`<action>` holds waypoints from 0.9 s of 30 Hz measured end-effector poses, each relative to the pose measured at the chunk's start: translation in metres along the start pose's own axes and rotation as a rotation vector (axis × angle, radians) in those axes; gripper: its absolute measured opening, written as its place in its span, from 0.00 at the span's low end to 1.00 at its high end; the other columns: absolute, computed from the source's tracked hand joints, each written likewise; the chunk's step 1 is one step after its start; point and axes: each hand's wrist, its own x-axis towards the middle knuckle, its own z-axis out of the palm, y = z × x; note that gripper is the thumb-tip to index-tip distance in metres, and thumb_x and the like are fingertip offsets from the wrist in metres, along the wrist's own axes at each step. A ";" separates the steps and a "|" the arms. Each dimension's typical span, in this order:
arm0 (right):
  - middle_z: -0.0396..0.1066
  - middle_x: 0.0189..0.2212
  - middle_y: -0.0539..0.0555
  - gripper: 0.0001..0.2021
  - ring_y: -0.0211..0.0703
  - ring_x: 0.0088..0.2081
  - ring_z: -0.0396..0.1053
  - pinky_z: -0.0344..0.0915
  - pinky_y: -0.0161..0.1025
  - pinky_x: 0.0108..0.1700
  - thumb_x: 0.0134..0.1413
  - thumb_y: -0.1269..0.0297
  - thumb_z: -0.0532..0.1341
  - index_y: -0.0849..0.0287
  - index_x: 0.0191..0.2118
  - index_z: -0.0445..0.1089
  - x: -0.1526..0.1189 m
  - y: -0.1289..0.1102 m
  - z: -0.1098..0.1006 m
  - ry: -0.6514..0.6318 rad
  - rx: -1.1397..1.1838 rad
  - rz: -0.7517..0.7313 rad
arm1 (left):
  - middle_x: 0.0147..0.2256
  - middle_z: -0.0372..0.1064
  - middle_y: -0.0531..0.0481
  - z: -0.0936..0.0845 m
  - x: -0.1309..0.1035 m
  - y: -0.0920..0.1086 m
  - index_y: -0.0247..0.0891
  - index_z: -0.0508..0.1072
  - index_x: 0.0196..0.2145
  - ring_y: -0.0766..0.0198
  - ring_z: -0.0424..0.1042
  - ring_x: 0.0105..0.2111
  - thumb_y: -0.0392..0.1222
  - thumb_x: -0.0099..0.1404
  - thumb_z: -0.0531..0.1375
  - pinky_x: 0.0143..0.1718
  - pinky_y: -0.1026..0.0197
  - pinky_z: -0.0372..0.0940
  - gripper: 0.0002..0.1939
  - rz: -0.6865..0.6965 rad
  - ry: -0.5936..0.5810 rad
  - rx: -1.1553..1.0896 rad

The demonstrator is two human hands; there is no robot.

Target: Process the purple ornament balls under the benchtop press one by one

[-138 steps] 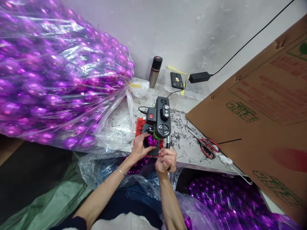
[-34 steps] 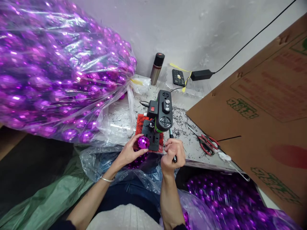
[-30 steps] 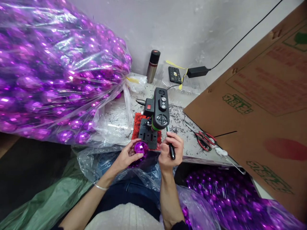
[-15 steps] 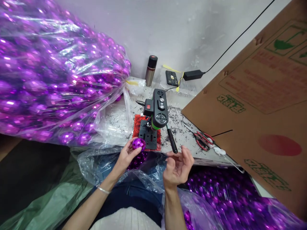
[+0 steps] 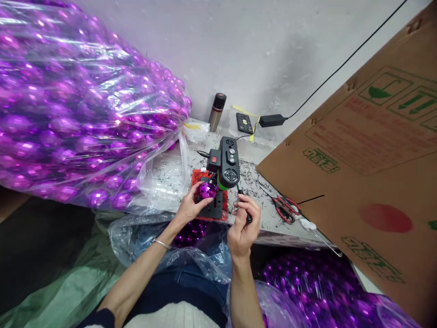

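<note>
My left hand (image 5: 190, 206) is closed on a shiny purple faceted ball (image 5: 207, 190), thumb and fingers at its sides. The ball sits over the slotted black base plate (image 5: 211, 210) of a small black bench drill (image 5: 229, 161), close under its head. On the right, my right hand (image 5: 244, 225) is curled around the drill's black lever handle (image 5: 249, 218), whose lower end shows between the fingers. A red mat (image 5: 197, 176) lies beneath the drill. More purple balls (image 5: 191, 233) rest in clear plastic on my lap.
A huge clear bag of purple balls (image 5: 85, 123) fills the left. Scissors (image 5: 285, 208) lie right of the drill, by a large cardboard box (image 5: 358, 159). Behind stand a flask (image 5: 217, 112), a phone (image 5: 244, 122) and a power adapter (image 5: 272, 120). Another ball-filled bag (image 5: 317, 282) is at lower right.
My left hand has carried the ball forward and right, from the plate's front edge to under the drill head. My right hand, loosely open before, has closed around the lever handle.
</note>
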 end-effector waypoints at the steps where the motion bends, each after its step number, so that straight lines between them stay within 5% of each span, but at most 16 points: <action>1: 0.76 0.45 0.57 0.07 0.43 0.45 0.78 0.79 0.45 0.44 0.72 0.65 0.55 0.56 0.46 0.69 0.000 0.000 0.001 0.006 -0.001 -0.002 | 0.57 0.78 0.42 -0.001 0.000 -0.001 0.40 0.70 0.62 0.49 0.78 0.57 0.54 0.57 0.73 0.65 0.48 0.68 0.39 -0.004 -0.002 0.011; 27: 0.77 0.44 0.57 0.07 0.45 0.47 0.79 0.81 0.49 0.47 0.72 0.66 0.54 0.56 0.46 0.69 -0.003 0.002 0.003 0.023 0.000 -0.044 | 0.57 0.77 0.42 -0.004 0.004 0.002 0.41 0.71 0.61 0.50 0.77 0.58 0.55 0.58 0.73 0.63 0.49 0.69 0.37 0.027 -0.012 0.066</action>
